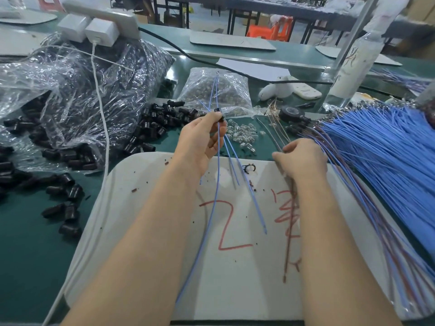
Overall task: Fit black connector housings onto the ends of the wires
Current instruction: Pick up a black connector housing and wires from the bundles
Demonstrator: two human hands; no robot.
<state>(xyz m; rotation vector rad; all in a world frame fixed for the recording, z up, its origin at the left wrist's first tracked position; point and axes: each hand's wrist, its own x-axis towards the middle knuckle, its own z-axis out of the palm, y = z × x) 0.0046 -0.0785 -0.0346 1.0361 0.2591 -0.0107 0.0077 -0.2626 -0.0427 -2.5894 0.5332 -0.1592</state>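
**Assessing fault risks at the insertion step**

I read my left hand (202, 140), at frame centre, as clenched on a black connector housing (218, 113), which is pinched between thumb and fingertips. Several blue wires (218, 165) run through or alongside the housing. Their upper ends project toward the top of the frame and their tails trail down over the white work board (235, 267). I cannot tell how many of them are seated in the housing.

My right hand (302, 158), right of centre, has its fingers curled at the edge of the wire bundle (388, 156). It appears to pinch a red-brown wire (286, 260) whose tail lies on the board, but the knuckles hide the contact.

Risks, as I judge them:

1. Housing slip. The grip is at the fingertips only. Any tug on the blue wires could rotate the part or drop it among the loose housings (162, 121) at left centre.
2. Tangle. The selected wire lies against the bundle, so a quick draw may drag neighbouring wires onto the board.
3. Partial seating. Loose tails crossing below the left hand could pull a terminal back out before it locks.
4. Contamination. Dark debris dots the board, and small clear parts (243, 135) lie just beyond the left hand. Either could be swept into the work.
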